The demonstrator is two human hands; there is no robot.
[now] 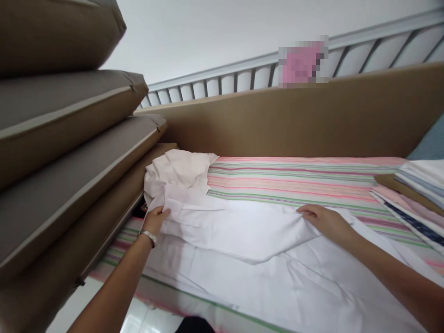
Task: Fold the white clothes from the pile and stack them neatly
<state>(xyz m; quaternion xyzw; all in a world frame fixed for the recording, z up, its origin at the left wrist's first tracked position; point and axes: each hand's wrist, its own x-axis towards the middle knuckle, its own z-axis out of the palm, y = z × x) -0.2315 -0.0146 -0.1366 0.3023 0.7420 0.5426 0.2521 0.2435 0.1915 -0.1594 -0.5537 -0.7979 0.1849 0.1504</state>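
A white garment (pixel 239 231) lies spread on a striped pink, green and white bedsheet (pixel 294 180). My left hand (pixel 155 219) pinches the garment's left edge, with a bracelet on the wrist. My right hand (pixel 321 219) is closed on a fold of the same cloth towards the right. A folded flap of the cloth runs between the two hands. A crumpled pale pink cloth (pixel 176 173) sits just beyond my left hand.
Several stacked brown cushions (pixel 58 152) rise on the left. A brown headboard (pixel 294 120) runs along the back, with a white slatted rail (pixel 215 85) above it. A pile of folded clothes (pixel 416 194) sits at the right. White floor tiles (pixel 138 319) show below.
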